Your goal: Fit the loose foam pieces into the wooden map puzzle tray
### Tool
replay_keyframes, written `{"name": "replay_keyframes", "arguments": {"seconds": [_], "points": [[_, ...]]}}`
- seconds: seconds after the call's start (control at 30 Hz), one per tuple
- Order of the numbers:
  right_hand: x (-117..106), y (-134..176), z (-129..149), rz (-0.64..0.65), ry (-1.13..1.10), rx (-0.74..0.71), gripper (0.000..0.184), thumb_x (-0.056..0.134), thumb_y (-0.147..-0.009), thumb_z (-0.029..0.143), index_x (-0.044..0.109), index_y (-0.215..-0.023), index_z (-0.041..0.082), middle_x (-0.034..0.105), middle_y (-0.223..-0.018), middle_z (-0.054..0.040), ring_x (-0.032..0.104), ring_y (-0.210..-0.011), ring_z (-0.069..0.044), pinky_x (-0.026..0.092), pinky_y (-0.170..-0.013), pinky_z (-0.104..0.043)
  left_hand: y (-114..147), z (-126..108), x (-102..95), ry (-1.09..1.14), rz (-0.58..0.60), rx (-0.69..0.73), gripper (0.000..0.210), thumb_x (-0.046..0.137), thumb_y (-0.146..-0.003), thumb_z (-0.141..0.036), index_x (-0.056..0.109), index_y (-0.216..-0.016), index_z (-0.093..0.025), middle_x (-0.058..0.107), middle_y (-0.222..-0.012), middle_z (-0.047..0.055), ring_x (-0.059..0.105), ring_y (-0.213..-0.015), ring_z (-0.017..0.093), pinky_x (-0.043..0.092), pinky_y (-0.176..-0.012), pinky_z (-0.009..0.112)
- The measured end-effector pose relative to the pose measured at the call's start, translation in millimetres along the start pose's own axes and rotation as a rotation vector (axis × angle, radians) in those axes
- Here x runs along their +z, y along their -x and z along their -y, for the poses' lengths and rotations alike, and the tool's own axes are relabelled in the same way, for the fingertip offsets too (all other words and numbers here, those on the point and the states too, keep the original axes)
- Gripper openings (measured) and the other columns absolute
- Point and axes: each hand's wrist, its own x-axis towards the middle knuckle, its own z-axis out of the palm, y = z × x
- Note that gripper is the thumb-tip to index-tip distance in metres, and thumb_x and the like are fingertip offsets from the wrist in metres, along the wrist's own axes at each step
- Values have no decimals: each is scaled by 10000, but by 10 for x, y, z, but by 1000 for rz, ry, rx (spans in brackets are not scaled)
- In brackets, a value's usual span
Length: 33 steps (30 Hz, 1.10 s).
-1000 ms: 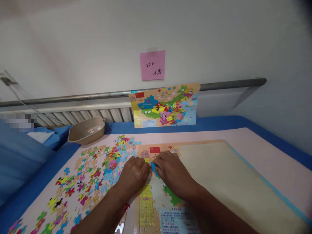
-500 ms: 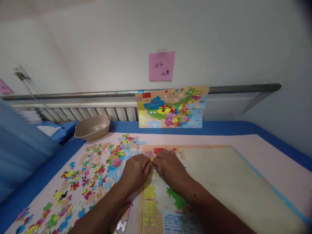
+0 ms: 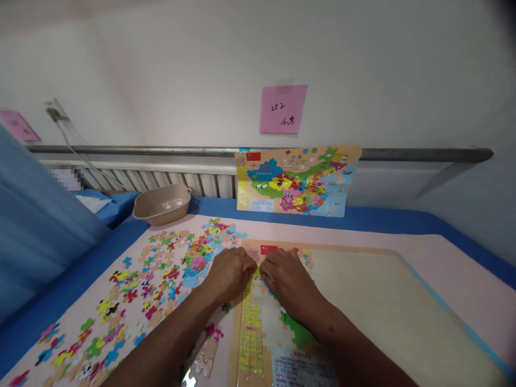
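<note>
My left hand [image 3: 232,274] is closed, its fingertips curled at the yellow strip along the left edge of a jigsaw puzzle board [image 3: 355,301]. Across a small gap, my right hand [image 3: 288,280] rests over the board's upper left part with its fingers bent and together. Whatever their fingertips may hold is hidden. Joined pieces show as a yellow text strip [image 3: 250,344], a red flag corner [image 3: 268,250], a green patch [image 3: 299,332] and a pale blue text block [image 3: 296,368]. The board's middle and right are bare cream.
Several loose jigsaw pieces [image 3: 149,293] spread across the pink tabletop at left. A beige basin [image 3: 161,207] with a few pieces inside stands at the back left. The printed map picture [image 3: 298,180] leans against the wall rail [image 3: 423,155]. A blue curtain [image 3: 44,242] hangs at far left.
The view has swung slightly left, so everything sits further right in the picture. My fingertips met at the yellow strip before; now a small gap separates my hands.
</note>
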Motion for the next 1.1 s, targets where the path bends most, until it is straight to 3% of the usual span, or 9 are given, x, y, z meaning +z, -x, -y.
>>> {"name": "replay_keyframes", "arguments": {"seconds": [0.57,0.8,0.97,1.1], "points": [[6,-22,-18,12,-7,33,176,594,-1060,141,658,-904,189,641,-951,-48,507,-910,-239,256,-799,-375,-66,90,45,96,32,-40,363,565,-904,-102,849,-1008,-302,789,-970,39,723,-957,234,514,-859,358],[-75,9,-61,-13,-94,60,166,573,-1032,122,648,-907,202,648,-965,-48,509,-942,-246,277,-819,-365,-67,44,-12,190,35,-77,298,590,-857,-99,840,-902,-255,775,-918,56,715,-941,251,519,-884,377],[-134,53,-80,-88,-213,114,171,566,-1007,120,600,-865,208,627,-920,-39,507,-920,-243,297,-825,-356,-72,68,-129,339,21,-177,342,543,-874,-76,828,-965,-244,794,-1003,29,721,-958,191,536,-878,304],[-144,46,-66,-73,-256,112,170,552,-1007,114,596,-869,204,629,-919,-38,505,-915,-246,296,-820,-366,-102,158,-272,440,15,-306,338,474,-953,-149,789,-1075,-166,798,-979,52,725,-850,159,553,-769,256]]}}
